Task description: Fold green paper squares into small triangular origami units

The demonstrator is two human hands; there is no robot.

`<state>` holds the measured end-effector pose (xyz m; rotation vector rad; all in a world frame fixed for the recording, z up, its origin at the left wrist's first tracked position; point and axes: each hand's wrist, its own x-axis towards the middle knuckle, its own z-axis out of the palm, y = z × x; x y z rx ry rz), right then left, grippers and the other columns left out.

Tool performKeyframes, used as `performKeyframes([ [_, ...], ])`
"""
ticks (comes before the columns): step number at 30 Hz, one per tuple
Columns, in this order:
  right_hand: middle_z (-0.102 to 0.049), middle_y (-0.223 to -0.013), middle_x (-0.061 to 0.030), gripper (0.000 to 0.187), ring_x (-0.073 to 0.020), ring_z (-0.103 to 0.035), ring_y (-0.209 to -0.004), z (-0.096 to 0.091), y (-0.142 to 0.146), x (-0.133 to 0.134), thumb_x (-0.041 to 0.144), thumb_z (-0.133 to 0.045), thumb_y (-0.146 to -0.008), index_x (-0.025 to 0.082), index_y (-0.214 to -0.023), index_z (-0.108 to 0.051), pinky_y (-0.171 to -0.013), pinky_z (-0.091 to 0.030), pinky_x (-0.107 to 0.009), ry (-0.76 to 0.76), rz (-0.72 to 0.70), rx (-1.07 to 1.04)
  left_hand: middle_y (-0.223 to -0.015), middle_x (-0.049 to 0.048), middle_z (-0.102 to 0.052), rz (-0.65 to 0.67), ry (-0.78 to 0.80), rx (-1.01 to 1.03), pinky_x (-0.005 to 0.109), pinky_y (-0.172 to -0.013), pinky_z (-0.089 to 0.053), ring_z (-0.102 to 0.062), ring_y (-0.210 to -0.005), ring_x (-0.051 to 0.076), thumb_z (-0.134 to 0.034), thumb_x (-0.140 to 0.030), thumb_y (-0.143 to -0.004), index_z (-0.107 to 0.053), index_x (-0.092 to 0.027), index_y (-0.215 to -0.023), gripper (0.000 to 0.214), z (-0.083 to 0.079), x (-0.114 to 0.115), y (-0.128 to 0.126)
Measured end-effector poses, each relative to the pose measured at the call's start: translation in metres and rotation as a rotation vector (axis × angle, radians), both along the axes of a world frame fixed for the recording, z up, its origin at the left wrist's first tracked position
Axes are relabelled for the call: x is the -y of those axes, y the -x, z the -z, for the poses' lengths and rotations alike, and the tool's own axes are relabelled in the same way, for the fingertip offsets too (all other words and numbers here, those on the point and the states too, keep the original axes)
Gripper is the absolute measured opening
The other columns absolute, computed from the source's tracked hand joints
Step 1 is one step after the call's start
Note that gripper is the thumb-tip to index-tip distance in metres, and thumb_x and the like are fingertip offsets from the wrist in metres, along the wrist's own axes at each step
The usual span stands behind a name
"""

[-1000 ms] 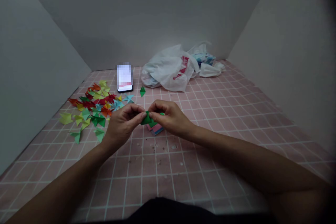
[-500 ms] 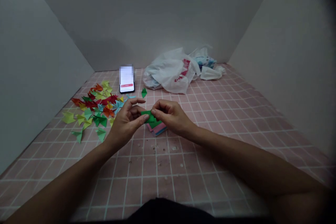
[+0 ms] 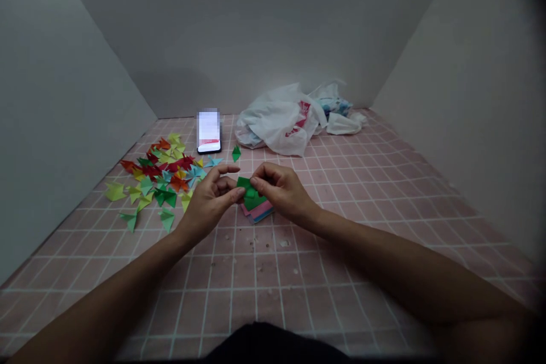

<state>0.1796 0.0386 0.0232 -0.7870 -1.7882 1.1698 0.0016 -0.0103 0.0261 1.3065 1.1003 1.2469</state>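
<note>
Between my two hands is a small green piece of origami paper (image 3: 246,186), partly folded. My left hand (image 3: 216,190) pinches its left side between thumb and fingers, with the index finger stretched out above. On the right, my right hand (image 3: 275,185) grips the paper's upper right edge with thumb and forefinger. Just below the hands lies a stack of coloured paper sheets (image 3: 260,213), green, pink and blue, partly hidden by the fingers. A folded green paper piece (image 3: 236,153) stands on the cloth beyond my hands.
Many folded paper shapes (image 3: 166,196) in red, orange, yellow, green and blue spread over the left. Behind them a lit phone (image 3: 209,132) leans upright. White plastic bags (image 3: 277,119) lie by the back wall. Small scraps (image 3: 284,243) dot the pink checked cloth (image 3: 205,307).
The green paper has turned slightly in my fingers and shows a more angled outline. Both hands keep their pinch. The whole view has shifted a little.
</note>
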Motion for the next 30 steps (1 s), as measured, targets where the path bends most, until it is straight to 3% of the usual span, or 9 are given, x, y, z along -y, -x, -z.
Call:
performKeyframes([
  [10, -0.05, -0.065, 0.0032, 0.025, -0.0109, -0.046, -0.061, 0.005, 0.004, 0.002, 0.036, -0.062, -0.085, 0.019, -0.069, -0.052, -0.057, -0.038, -0.025, 0.096, 0.034, -0.115, -0.067, -0.0057, -0.064, -0.085, -0.142, -0.067, 0.022, -0.064, -0.054, -0.064, -0.063, 0.011, -0.071, -0.02, -0.083, -0.056, -0.02, -0.107, 0.028, -0.002, 0.001, 0.0],
  [14, -0.049, -0.064, 0.0032, 0.026, -0.0108, -0.045, -0.06, 0.004, 0.005, 0.004, 0.036, -0.062, -0.083, 0.019, -0.067, -0.051, -0.056, -0.037, -0.025, 0.081, 0.056, -0.116, -0.072, -0.0042, -0.066, -0.077, -0.044, -0.075, 0.024, -0.066, -0.055, -0.066, -0.065, 0.012, -0.07, -0.031, -0.086, -0.059, -0.019, -0.108, 0.028, -0.002, 0.003, 0.0],
  [19, -0.049, -0.063, 0.0035, 0.023, -0.0101, -0.044, -0.059, 0.003, 0.005, 0.008, 0.032, -0.063, -0.08, 0.019, -0.064, -0.051, -0.055, -0.037, -0.025, 0.122, 0.054, -0.088, -0.07, -0.0004, -0.067, 0.071, 0.153, -0.085, 0.021, -0.062, -0.052, -0.062, -0.062, 0.01, -0.073, -0.039, -0.083, -0.069, -0.015, -0.077, 0.025, 0.0, 0.002, -0.001],
  [23, -0.05, -0.061, 0.0042, 0.023, -0.0095, -0.045, -0.056, 0.0, 0.006, 0.009, 0.032, -0.065, -0.077, 0.019, -0.065, -0.052, -0.051, -0.037, -0.023, 0.296, 0.014, -0.132, -0.062, -0.0017, -0.065, 0.121, 0.22, 0.019, 0.018, -0.057, -0.048, -0.057, -0.055, 0.008, -0.077, -0.038, -0.079, -0.067, -0.016, -0.067, 0.027, 0.003, 0.0, 0.001],
  [30, -0.054, -0.053, 0.0041, 0.019, -0.0078, -0.048, -0.048, -0.006, 0.005, 0.006, 0.022, -0.066, -0.076, 0.018, -0.062, -0.054, -0.049, -0.039, -0.021, 0.587, -0.055, -0.158, -0.059, -0.0012, -0.063, 0.123, 0.302, 0.115, 0.018, -0.051, -0.044, -0.054, -0.05, 0.007, -0.077, -0.038, -0.078, -0.066, -0.016, -0.065, 0.028, 0.008, -0.002, 0.001],
])
